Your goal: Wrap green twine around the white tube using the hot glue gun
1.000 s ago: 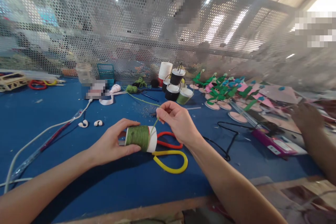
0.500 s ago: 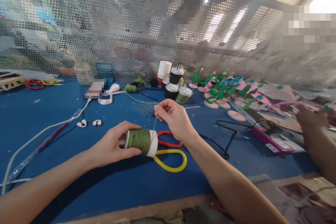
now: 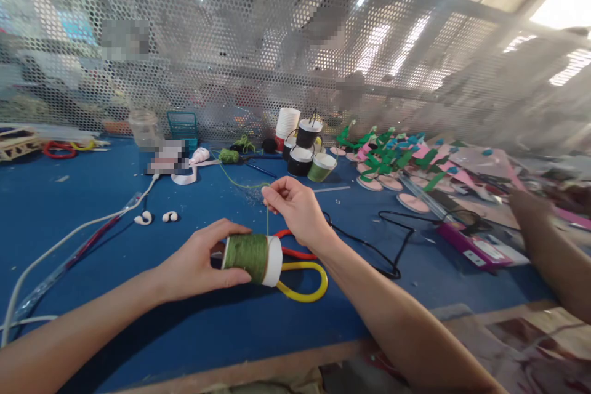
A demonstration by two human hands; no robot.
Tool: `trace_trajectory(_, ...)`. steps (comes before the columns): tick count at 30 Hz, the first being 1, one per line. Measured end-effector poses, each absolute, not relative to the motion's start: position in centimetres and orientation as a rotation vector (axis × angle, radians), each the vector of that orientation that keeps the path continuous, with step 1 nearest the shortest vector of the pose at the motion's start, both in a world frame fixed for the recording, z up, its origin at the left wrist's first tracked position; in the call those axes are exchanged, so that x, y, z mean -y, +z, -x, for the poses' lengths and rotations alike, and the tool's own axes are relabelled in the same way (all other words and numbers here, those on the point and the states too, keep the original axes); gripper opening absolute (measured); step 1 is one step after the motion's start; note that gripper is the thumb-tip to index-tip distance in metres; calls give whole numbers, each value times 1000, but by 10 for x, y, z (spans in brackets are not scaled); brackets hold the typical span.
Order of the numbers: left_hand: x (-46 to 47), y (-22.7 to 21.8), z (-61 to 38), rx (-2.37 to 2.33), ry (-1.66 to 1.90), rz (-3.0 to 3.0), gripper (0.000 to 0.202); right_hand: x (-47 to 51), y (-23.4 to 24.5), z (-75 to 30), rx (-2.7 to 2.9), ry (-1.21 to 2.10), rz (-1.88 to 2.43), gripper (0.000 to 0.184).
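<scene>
My left hand [image 3: 196, 265] grips a white paper cup [image 3: 274, 262] lying on its side, most of it wrapped in green twine [image 3: 245, 257]. Just above the cup, my right hand [image 3: 295, 209] pinches the loose green strand [image 3: 266, 221], which runs straight down to the wrapped part. The same strand trails back across the blue table [image 3: 92, 197] to a small green twine ball [image 3: 228, 156].
Scissors with red and yellow handles [image 3: 305, 280] lie under the cup. White cable [image 3: 69, 237] at left, black cable [image 3: 392, 246] at right. Cups [image 3: 302, 148] stand at the back by the perforated screen [image 3: 231, 43]. Pink and green paper pieces [image 3: 397, 163] lie right. Another person's arm [image 3: 549, 252] reaches in at right.
My right hand has moved left and a little toward the cup, so the strand now hangs nearly vertical. The cup sits slightly lower and nearer. The other person's arm has shifted.
</scene>
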State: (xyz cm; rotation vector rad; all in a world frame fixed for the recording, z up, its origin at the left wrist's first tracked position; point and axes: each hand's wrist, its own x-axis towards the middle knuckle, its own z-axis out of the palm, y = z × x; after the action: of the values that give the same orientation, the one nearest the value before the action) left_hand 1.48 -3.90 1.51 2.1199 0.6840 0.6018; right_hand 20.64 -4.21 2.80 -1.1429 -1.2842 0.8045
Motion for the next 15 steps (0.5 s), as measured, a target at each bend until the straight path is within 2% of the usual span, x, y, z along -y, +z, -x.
trace_trajectory(15,40,10,-12,-578,801,-2344,50,45,22,-204,1310,958,1218,25)
